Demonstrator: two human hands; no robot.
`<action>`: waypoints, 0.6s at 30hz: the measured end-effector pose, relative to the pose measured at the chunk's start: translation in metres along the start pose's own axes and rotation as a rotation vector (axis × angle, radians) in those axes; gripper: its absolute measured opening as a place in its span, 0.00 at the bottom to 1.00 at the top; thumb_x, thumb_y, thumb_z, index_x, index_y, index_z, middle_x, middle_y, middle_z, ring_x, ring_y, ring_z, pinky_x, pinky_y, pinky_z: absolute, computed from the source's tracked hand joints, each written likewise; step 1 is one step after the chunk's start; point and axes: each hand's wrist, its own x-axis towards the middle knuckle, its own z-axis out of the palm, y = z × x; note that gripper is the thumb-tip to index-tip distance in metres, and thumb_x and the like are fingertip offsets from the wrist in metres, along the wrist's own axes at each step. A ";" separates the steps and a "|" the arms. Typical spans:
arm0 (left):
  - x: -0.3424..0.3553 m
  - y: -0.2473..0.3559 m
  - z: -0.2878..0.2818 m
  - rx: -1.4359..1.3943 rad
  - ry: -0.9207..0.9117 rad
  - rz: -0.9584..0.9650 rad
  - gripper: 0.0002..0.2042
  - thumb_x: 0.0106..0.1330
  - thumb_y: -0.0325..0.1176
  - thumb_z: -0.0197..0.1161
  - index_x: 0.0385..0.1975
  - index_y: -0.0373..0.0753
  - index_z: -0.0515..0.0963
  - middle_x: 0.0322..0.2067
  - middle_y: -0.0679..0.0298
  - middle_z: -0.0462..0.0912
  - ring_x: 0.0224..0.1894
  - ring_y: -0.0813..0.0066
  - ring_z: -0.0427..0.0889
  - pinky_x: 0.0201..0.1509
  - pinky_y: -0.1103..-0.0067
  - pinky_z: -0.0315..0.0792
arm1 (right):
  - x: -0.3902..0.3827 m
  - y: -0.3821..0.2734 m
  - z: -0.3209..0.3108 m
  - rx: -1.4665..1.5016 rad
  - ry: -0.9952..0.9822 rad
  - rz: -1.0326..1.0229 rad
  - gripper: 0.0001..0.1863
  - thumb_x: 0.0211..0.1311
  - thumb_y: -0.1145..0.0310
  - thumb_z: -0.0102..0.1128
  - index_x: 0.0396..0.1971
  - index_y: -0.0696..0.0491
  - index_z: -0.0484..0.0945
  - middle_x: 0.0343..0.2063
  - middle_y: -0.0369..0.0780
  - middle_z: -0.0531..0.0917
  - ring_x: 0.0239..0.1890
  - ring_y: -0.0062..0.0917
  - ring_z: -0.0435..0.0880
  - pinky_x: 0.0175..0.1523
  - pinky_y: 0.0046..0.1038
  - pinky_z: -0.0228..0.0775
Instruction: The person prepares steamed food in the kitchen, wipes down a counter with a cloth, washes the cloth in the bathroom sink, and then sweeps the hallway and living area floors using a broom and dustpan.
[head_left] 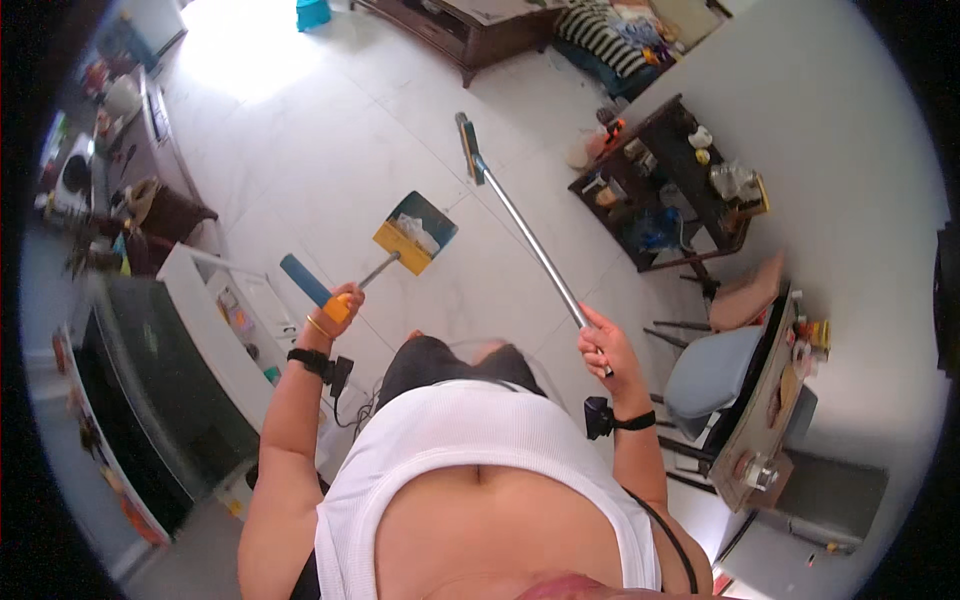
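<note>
My left hand (343,303) is closed round the yellow grip of a dustpan, whose blue handle end sticks out past my fingers. A short metal rod runs from there to the yellow and dark teal pan (402,250), and a crumpled whitish scrap (418,233) lies in it. My right hand (608,350) grips the upper end of a silver-poled broom (530,240). Its narrow teal and grey head (468,148) is out ahead on the floor, beyond the dustpan and a little to its right.
Pale tiles (330,150) cover the floor. On the right stand a dark wooden shelf (655,190) with clutter, a grey chair (710,375) and a narrow table (745,450). A white cabinet (215,290) and a large dark screen (165,360) are on the left. A low wooden table (480,40) stands ahead.
</note>
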 end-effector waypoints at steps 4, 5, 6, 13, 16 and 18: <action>0.075 0.050 0.045 0.061 0.014 -0.067 0.05 0.60 0.26 0.46 0.28 0.30 0.64 0.24 0.64 0.64 0.25 0.80 0.68 0.26 0.88 0.68 | 0.042 -0.038 -0.004 0.036 -0.013 -0.052 0.28 0.55 0.74 0.44 0.58 0.53 0.51 0.14 0.30 0.62 0.08 0.06 0.55 0.10 0.09 0.51; 0.096 0.061 0.048 -0.006 0.000 -0.113 0.05 0.59 0.26 0.47 0.27 0.30 0.64 0.24 0.64 0.64 0.25 0.80 0.68 0.26 0.89 0.69 | 0.050 -0.049 -0.006 0.057 -0.004 -0.064 0.28 0.55 0.74 0.44 0.58 0.53 0.51 0.14 0.30 0.62 0.08 0.06 0.56 0.10 0.09 0.51; 0.119 0.072 0.054 0.010 0.002 -0.122 0.05 0.59 0.26 0.47 0.27 0.30 0.64 0.24 0.64 0.64 0.25 0.80 0.68 0.26 0.89 0.69 | 0.065 -0.062 -0.009 0.074 -0.003 -0.083 0.28 0.55 0.74 0.44 0.57 0.53 0.51 0.14 0.30 0.62 0.08 0.06 0.56 0.10 0.09 0.51; 0.260 0.110 0.128 -0.100 0.045 -0.177 0.05 0.60 0.25 0.43 0.29 0.28 0.61 0.24 0.62 0.63 0.21 0.77 0.68 0.25 0.86 0.72 | 0.173 -0.164 -0.051 0.130 0.071 -0.116 0.28 0.55 0.73 0.45 0.57 0.53 0.52 0.14 0.30 0.63 0.09 0.06 0.56 0.11 0.09 0.51; 0.316 0.127 0.158 -0.140 0.063 -0.199 0.06 0.60 0.27 0.43 0.28 0.28 0.61 0.24 0.61 0.64 0.22 0.76 0.69 0.26 0.85 0.71 | 0.223 -0.230 -0.062 0.075 0.048 -0.168 0.29 0.54 0.73 0.45 0.57 0.53 0.52 0.14 0.30 0.63 0.09 0.07 0.57 0.11 0.11 0.52; 0.349 0.132 0.180 -0.155 0.100 -0.185 0.06 0.60 0.26 0.42 0.28 0.28 0.61 0.24 0.60 0.64 0.22 0.77 0.68 0.26 0.85 0.72 | 0.254 -0.263 -0.074 0.043 0.055 -0.190 0.28 0.55 0.73 0.45 0.57 0.53 0.53 0.14 0.30 0.63 0.09 0.07 0.57 0.11 0.11 0.52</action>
